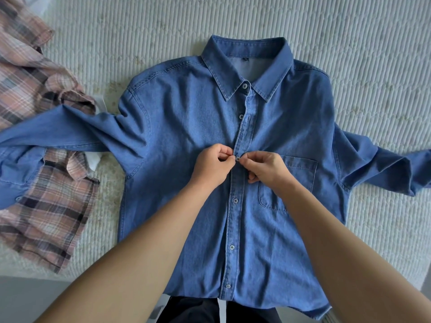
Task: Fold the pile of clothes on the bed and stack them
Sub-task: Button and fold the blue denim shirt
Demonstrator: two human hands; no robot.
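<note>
Here both hands, left hand (211,165) and right hand (265,170), pinch the denim shirt (186,127) placket at the button (238,158); at nine o'clock its sleeve overlaps the plaid shirt (46,213), risking a snag.

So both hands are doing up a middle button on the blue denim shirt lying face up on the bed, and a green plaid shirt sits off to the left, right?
Nearly. The plaid shirt is pink, not green, as the head view shows. The rest holds: the left hand and right hand pinch at a middle button on the blue denim shirt, face up on the bed.
</note>
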